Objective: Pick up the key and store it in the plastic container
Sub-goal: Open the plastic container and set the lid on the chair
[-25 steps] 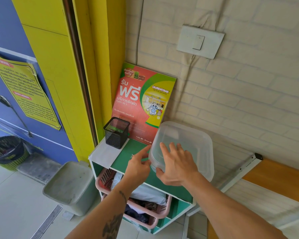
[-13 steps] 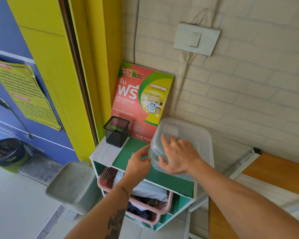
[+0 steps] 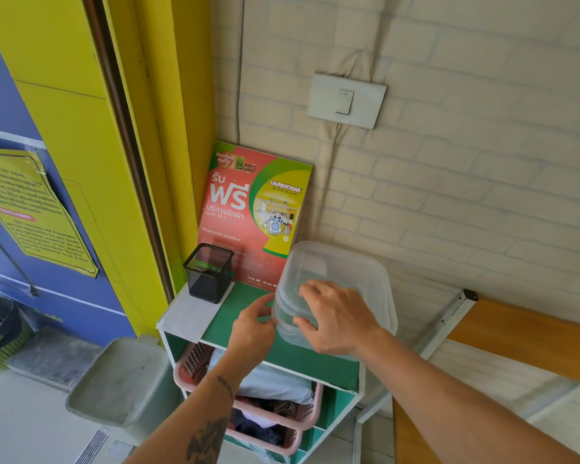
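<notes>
A clear plastic container [image 3: 365, 272] with its lid on stands on the green top of a small shelf unit [image 3: 235, 313], against the brick wall. My right hand [image 3: 339, 316] lies over the lid's front left part, fingers on top and thumb hooked under the rim. My left hand [image 3: 253, 329] is at the container's left corner, thumb and fingertips pinching its side. No key shows in this view; whatever lies under my hands is hidden.
A black mesh pen holder [image 3: 208, 276] stands at the shelf's back left, before a red and green poster [image 3: 248, 212]. Pink baskets [image 3: 282, 416] with laundry fill the shelf below. A grey bin [image 3: 114, 383] sits on the floor at left, a wooden table [image 3: 516, 336] at right.
My left hand has closed in on the container's left corner. My right hand has slid towards the lid's front left edge, thumb now under the rim.
</notes>
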